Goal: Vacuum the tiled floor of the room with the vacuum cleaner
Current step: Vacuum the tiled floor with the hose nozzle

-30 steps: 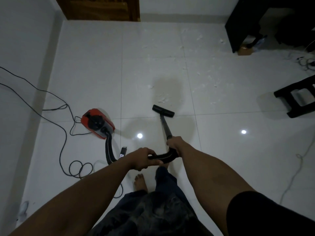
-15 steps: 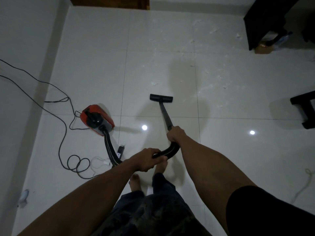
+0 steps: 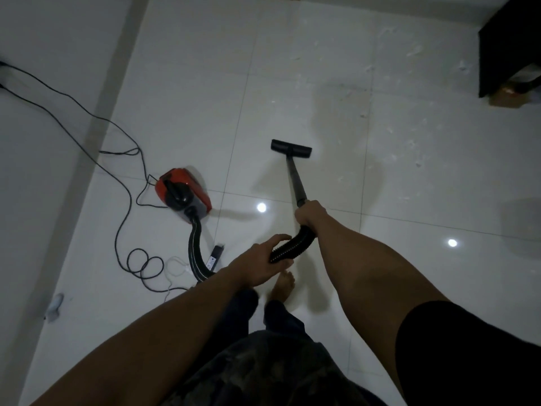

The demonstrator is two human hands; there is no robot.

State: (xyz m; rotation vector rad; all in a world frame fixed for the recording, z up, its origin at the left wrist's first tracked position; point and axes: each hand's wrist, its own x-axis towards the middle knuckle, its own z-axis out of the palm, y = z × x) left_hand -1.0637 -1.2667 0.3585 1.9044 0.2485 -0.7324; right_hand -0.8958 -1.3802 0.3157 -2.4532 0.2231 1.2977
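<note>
a: how are the fingers?
b: the right hand (image 3: 310,216) has them tight around the top of the wand (image 3: 296,178). the left hand (image 3: 257,265) has them loosely curled on the hose (image 3: 292,244).
a: where does the wand point?
b: away from the person, a little left. its nozzle (image 3: 291,148) lies on the floor (image 3: 409,259). the red vacuum (image 3: 183,193) stands at the left, near the wall (image 3: 44,142).

The red-and-black vacuum (image 3: 183,194) sits on the glossy white tiled floor (image 3: 322,68), its black ribbed hose (image 3: 195,247) curving away from it. The dark wand (image 3: 296,180) slants down to a flat nozzle (image 3: 291,148) resting on the tiles.
</note>
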